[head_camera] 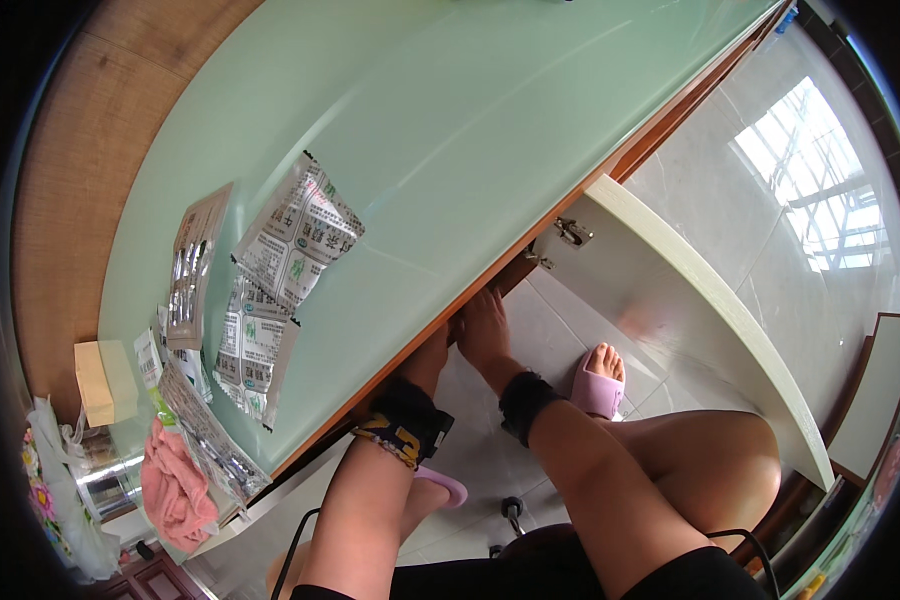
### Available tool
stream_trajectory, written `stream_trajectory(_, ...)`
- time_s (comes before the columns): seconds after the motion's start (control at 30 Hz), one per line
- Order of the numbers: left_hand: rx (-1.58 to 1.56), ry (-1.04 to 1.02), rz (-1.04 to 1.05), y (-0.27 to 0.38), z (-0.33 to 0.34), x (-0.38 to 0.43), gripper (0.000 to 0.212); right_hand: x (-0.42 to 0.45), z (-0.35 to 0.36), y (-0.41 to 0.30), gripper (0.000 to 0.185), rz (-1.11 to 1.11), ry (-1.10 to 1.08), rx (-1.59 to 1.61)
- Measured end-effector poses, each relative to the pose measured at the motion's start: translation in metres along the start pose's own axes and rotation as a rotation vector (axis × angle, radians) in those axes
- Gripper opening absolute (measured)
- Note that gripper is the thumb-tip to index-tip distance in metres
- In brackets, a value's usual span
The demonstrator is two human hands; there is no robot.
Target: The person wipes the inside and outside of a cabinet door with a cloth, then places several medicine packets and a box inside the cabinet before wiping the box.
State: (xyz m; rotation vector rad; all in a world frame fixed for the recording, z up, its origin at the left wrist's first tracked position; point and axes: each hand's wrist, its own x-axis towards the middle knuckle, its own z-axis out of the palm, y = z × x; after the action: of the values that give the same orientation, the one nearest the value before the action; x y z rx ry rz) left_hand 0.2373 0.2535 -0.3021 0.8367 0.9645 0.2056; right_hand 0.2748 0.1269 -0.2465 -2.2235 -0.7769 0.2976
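Note:
Both my hands reach down under the wooden edge of a green glass-topped counter (pixel 420 187), into the cabinet below. My right hand (pixel 484 330) shows its back, with its fingertips in shadow beside the cabinet frame. Just left of it, my left hand (pixel 442 341) is mostly hidden by the counter edge; whether either hand holds something cannot be seen. A white cabinet door (pixel 690 315) stands open to the right, with metal hinges (pixel 572 232) near the hands. Dark bands circle both wrists.
Silver printed sachets (pixel 300 232), a beige packet (pixel 197 262) and a pink cloth (pixel 176 487) lie on the counter's left part. A yellow box (pixel 94 382) and plastic bags (pixel 67 495) are at the far left. My knee is close to the door; a chair caster (pixel 511 508) stands on the tiles.

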Motion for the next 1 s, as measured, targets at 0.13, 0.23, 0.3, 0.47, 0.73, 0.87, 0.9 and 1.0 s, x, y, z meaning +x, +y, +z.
stream_trajectory(0.13, -0.07, 0.119, -0.128, -0.009, -0.015, -0.015, 0.033, -0.027, 0.012, -0.009, 0.047, -0.036, 0.009, 0.031)
stream_trajectory(0.23, -0.09, 0.209, -0.222, 0.002, 0.0, -0.053, 0.03, -0.044, 0.006, -0.016, 0.049, -0.043, -0.037, 0.063)
stream_trajectory(0.3, -0.069, 0.255, -0.241, 0.019, 0.007, -0.078, 0.028, -0.054, 0.002, -0.026, 0.052, -0.06, -0.072, 0.125)
stream_trajectory(0.47, -0.054, 0.137, -0.045, 0.01, -0.011, -0.136, 0.013, -0.084, 0.008, -0.049, 0.053, -0.071, -0.068, 0.145)
stream_trajectory(0.73, 0.001, 0.312, 0.301, 0.026, 0.004, -0.225, 0.012, -0.116, -0.028, -0.101, 0.049, -0.187, 0.077, 0.326)
stream_trajectory(0.87, -0.038, 0.199, 0.456, 0.039, 0.02, -0.251, 0.011, -0.132, -0.052, -0.12, 0.048, -0.194, 0.162, 0.474)
stream_trajectory(0.9, -0.067, 0.153, 0.506, 0.042, 0.022, -0.257, 0.011, -0.135, -0.059, -0.126, 0.045, -0.195, 0.21, 0.536)
stream_trajectory(1.0, -0.046, 0.109, 0.543, 0.058, 0.031, -0.299, 0.01, -0.147, -0.08, -0.146, 0.041, -0.232, 0.27, 0.636)
